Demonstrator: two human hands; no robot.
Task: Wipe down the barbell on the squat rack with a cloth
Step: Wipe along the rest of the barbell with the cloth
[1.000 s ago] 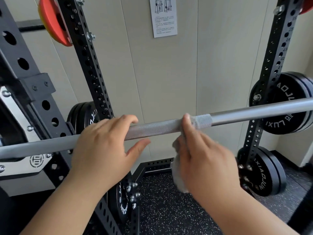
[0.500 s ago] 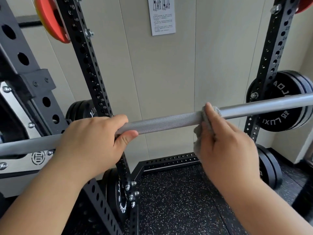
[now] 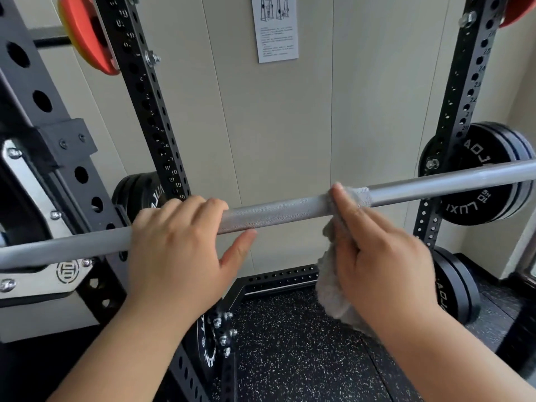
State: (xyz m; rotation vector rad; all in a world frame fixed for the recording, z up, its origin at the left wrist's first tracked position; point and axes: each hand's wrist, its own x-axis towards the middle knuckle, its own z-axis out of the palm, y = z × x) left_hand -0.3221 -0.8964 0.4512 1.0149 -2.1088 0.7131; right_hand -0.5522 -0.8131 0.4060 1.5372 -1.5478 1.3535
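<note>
A silver barbell [image 3: 290, 210] runs across the view from lower left to upper right, resting on the squat rack [image 3: 145, 117]. My left hand [image 3: 179, 250] has its fingers curled over the top of the bar, thumb stretched out below it. My right hand [image 3: 377, 256] holds a grey cloth [image 3: 330, 288] wrapped round the bar, at the right end of the knurled section. The cloth's loose end hangs below the bar. The fingers behind the bar are hidden.
Black perforated rack uprights stand left and right [image 3: 461, 111]. Black weight plates [image 3: 487, 175] hang on pegs at the right and lower right, others at the left [image 3: 139, 192]. An orange plate [image 3: 87, 36] sits high left. Speckled rubber floor [image 3: 290, 358] lies below.
My right hand slid the cloth rightward along the bar between the earliest and middle frames; it has stayed near the knurl's right end since. My left thumb has come off the bar and stretched out.
</note>
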